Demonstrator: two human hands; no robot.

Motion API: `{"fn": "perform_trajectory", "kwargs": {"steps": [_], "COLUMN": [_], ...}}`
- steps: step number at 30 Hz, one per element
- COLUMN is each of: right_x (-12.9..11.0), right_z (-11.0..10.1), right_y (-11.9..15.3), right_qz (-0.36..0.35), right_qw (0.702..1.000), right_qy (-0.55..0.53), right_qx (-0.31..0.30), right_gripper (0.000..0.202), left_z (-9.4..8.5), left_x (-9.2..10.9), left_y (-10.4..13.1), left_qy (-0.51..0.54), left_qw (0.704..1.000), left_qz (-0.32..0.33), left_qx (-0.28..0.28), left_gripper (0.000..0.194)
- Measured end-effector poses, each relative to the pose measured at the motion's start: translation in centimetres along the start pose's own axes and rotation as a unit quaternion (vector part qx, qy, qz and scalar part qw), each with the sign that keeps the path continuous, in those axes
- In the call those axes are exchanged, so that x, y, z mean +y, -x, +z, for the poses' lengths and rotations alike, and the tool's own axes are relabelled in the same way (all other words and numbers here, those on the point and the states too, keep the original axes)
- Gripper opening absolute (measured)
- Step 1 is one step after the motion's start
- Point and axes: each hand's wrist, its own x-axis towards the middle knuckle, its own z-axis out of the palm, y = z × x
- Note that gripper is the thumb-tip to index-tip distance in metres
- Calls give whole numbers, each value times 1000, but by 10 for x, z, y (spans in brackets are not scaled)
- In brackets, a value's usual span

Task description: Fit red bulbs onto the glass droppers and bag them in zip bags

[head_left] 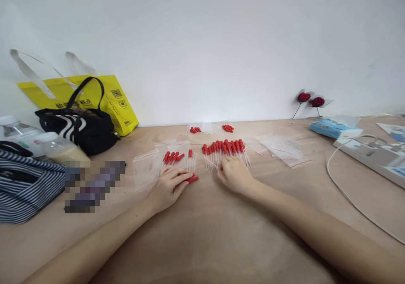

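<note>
My left hand rests on the table, its thumb and fingers closed at some red rubber bulbs. Behind it, red-capped clear droppers lie over clear zip bags, with one more small group to their right. In the middle lies a wide row of red-capped droppers, tips toward me. My right hand is on the near side of that row, fingers curled down among the thin stems; what its fingertips hold is hidden.
Clear bags with red pieces lie by the wall. More clear bags are right of the row. A blue packet, a white cable and a power strip stand right. Black bag, yellow bag, bottles and striped pouch stand left.
</note>
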Motion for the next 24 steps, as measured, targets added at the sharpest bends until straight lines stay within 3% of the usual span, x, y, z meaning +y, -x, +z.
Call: {"fn": "perform_trajectory", "kwargs": {"steps": [5, 9, 14, 18, 21, 24], "right_x": [26, 33, 36, 36, 34, 30], "right_z": [6, 3, 4, 6, 9, 13], "right_y": [33, 40, 37, 37, 35, 32], "right_qz": [-59, -62, -55, -39, -34, -26], "right_qw": [998, 998, 998, 997, 995, 994], "right_qy": [9, -1, -26, -59, -86, -103], "right_qx": [-3, 5, 5, 12, 26, 32], "right_gripper": [19, 17, 14, 14, 18, 19], "left_z": [-6, 8, 26, 29, 22, 12], "left_x": [-16, -39, -55, -57, -49, -27], "left_y": [-26, -49, -57, -58, -59, -56], "left_qy": [-119, -198, -210, -207, -203, -147], "left_qw": [979, 951, 950, 953, 952, 965], "left_qz": [-167, -238, -232, -221, -223, -191], "left_qx": [12, -23, -4, 20, 50, 105], "left_gripper": [22, 20, 15, 14, 12, 11]}}
